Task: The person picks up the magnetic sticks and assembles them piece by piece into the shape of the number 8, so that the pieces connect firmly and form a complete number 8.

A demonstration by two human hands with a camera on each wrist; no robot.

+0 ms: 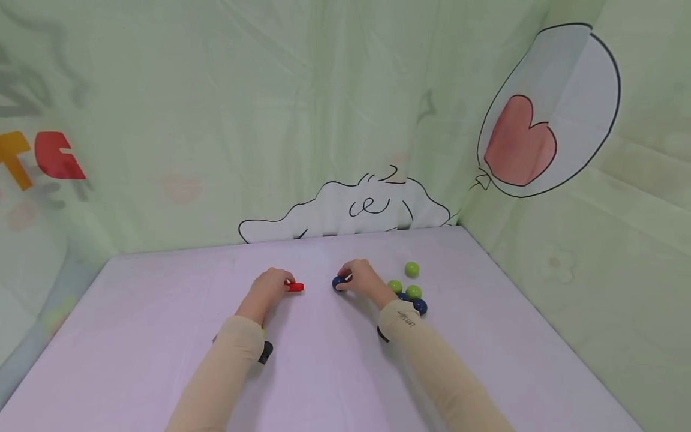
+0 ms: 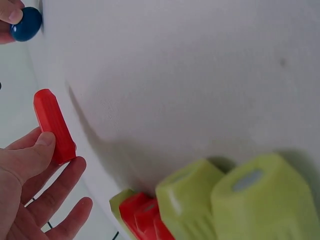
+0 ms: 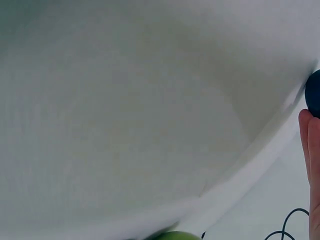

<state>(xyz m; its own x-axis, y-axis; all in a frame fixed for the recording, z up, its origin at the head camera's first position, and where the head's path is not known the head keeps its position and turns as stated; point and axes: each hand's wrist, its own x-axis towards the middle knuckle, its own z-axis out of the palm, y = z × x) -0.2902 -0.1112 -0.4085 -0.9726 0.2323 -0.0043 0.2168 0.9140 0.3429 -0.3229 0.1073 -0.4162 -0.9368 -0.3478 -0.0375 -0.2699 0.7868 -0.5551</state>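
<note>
The left hand (image 1: 268, 287) pinches a red block (image 2: 54, 126), rigid and light; the right hand (image 1: 363, 278) grips a blue ball (image 2: 25, 24), probably smooth, beside its fingertips.

Glossy red faceted plastic block (image 1: 294, 287), dark navy blue plastic ball (image 1: 338, 282), three lime green balls (image 1: 412, 269), pale lilac tabletop (image 1: 162, 336), mint green curtain (image 1: 216, 120) printed with red-hearted white balloon (image 1: 545, 114), beige sleeves (image 1: 227, 366)
</note>
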